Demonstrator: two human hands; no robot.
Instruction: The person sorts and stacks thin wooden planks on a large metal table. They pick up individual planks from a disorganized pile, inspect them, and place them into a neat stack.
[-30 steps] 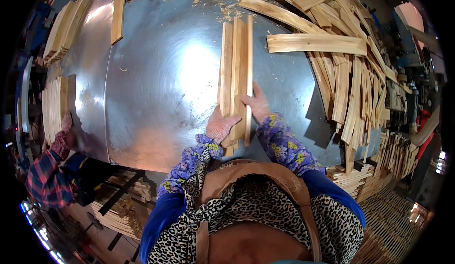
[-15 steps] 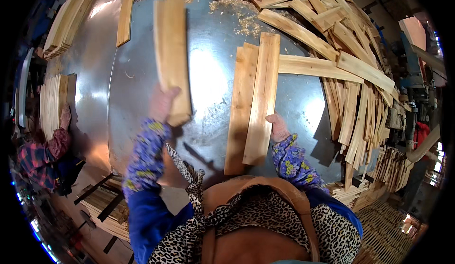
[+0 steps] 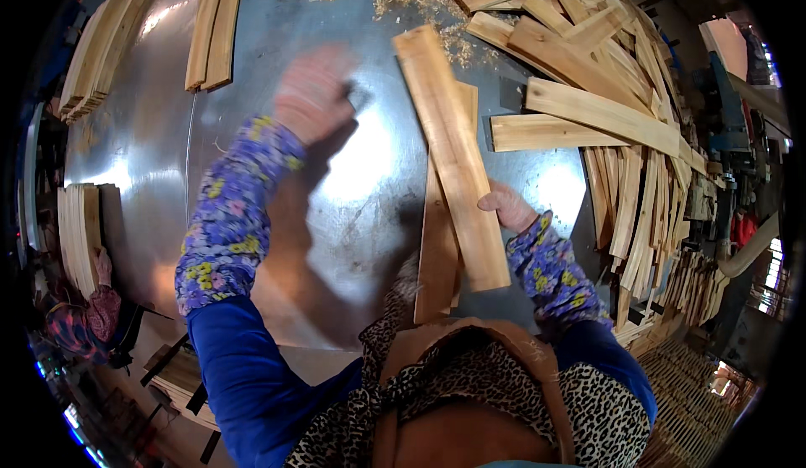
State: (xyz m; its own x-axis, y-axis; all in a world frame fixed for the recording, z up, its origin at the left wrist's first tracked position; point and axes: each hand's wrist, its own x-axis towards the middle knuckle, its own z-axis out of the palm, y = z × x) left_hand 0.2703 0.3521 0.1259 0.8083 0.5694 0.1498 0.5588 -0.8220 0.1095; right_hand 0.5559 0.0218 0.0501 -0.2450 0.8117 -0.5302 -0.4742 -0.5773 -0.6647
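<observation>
The right hand (image 3: 506,207) has its fingers closed around the right edge of a long wooden slat (image 3: 449,153), which lies tilted from 11 o'clock down to 5 o'clock over the middle of the metal desk (image 3: 159,132). Under it a second slat (image 3: 438,250) lies almost upright, touching it. The left hand (image 3: 312,92) is blurred above the desk at 11 o'clock of the held slat; the fingers seem curled and hold nothing, but how far they are open I cannot tell. Between the two hands the shiny desk is bare, with open room toward 9 o'clock. At 3 o'clock a loose heap of slats (image 3: 604,107) comes close to the held one. Sawdust (image 3: 420,6) lies at 12 o'clock. Two paired slats (image 3: 214,23) lie at 10 o'clock, and stacked slats (image 3: 80,233) at the far left edge beside another person's hand (image 3: 104,266).
</observation>
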